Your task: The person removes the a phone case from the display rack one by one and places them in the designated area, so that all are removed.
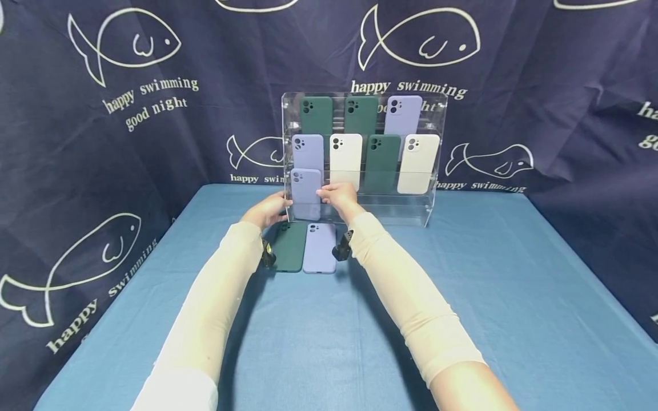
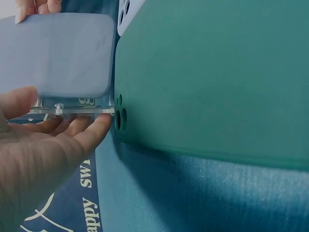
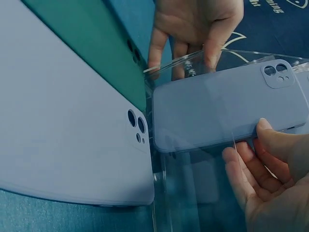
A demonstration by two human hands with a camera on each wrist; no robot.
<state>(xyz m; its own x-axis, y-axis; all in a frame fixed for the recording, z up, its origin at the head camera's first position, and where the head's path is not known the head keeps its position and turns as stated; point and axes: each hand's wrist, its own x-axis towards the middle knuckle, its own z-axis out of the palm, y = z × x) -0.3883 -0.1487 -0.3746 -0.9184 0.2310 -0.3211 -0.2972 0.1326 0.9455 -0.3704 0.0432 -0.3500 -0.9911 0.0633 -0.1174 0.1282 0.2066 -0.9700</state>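
Seating a lavender phone case [image 1: 306,195], I judge, right hand [image 1: 340,197] pinching it, left hand [image 1: 265,210] gripping clear acrylic rack [image 1: 390,215]; release due next.

Held case [image 2: 63,55] partly outside left wrist view

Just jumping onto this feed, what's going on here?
A person's right hand holds the right edge of a lavender phone case in the lowest tier of a clear acrylic display stand. The left hand grips the stand's left side. Seven other green, lavender and white phone cases stand in the tiers above. A flat green case and a second lavender case lie in front.
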